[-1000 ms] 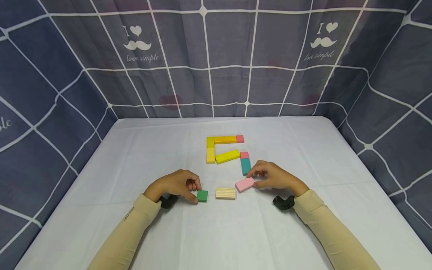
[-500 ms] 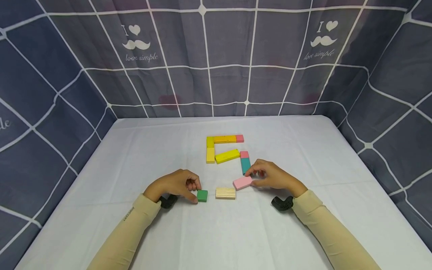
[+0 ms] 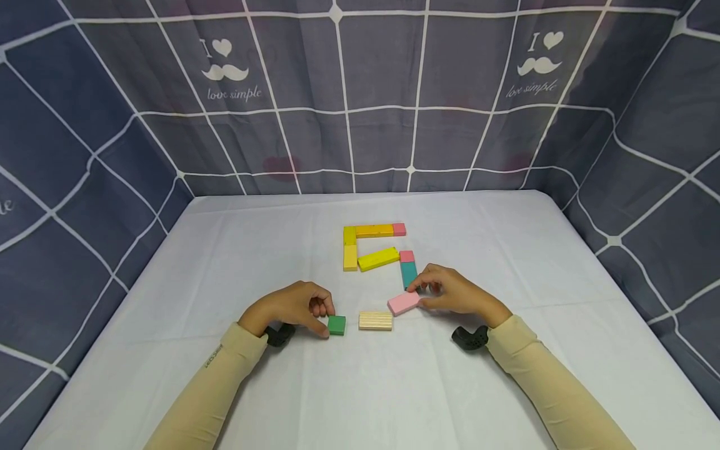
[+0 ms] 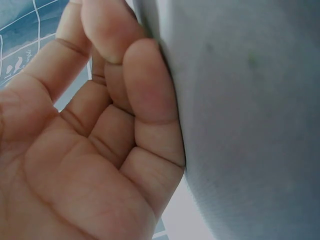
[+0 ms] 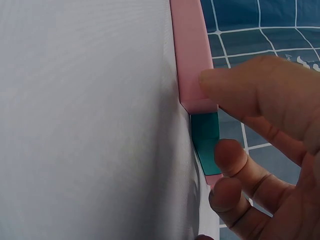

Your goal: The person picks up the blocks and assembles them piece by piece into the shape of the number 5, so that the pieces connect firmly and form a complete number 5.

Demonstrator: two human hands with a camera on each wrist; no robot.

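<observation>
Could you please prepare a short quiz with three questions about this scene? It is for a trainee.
1. Which block is nearest to the left grip?

2. True or false: in the head view, the teal block lies to the left of the striped wooden block.

3. In the right wrist view, which colour is the block touched by the thumb of the right grip?
a) yellow
b) pink
c) green

Key
1. The green block.
2. False; it lies to the right.
3. b, the long pink block.
</observation>
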